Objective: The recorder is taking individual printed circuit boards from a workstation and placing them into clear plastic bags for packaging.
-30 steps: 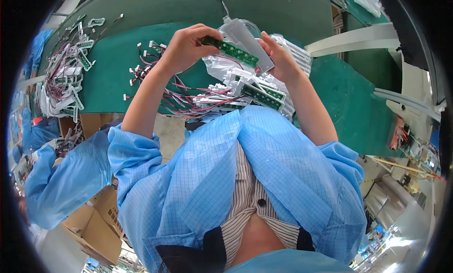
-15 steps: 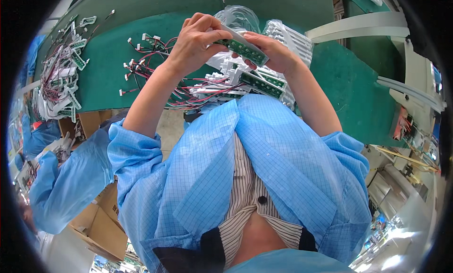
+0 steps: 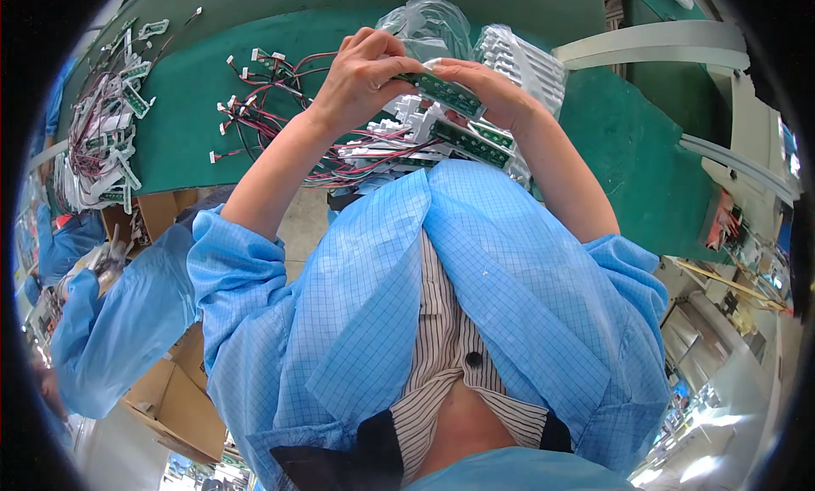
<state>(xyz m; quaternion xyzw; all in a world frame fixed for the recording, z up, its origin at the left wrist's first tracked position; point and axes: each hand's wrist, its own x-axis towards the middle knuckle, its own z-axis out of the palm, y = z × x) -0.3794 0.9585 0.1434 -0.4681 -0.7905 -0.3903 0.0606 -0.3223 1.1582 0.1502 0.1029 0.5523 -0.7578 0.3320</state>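
Between my two hands is a narrow green circuit board [image 3: 448, 94] with small round parts along its face, tilted down to the right. My left hand [image 3: 367, 73] pinches its left end with thumb and fingers. Around the right part of the board my right hand [image 3: 491, 90] is closed, its fingers along the top edge. Just below lie more green boards [image 3: 471, 143] in white plastic holders [image 3: 407, 113]. Red, black and white wires [image 3: 340, 156] trail from that pile to the left, ending in white connectors [image 3: 246, 105].
A clear plastic bag [image 3: 429, 28] and a wrapped stack of white plastic strips [image 3: 522, 62] lie behind my hands. At the left of the green table [image 3: 182, 143] is another heap of wired boards [image 3: 106, 143]. A co-worker's blue sleeve [image 3: 127, 330] and a cardboard box [image 3: 174, 402] are lower left.
My right hand's fingers have shifted left along the board's top edge, covering the pale strip there. Both hands still hold the board; the view has shifted slightly.
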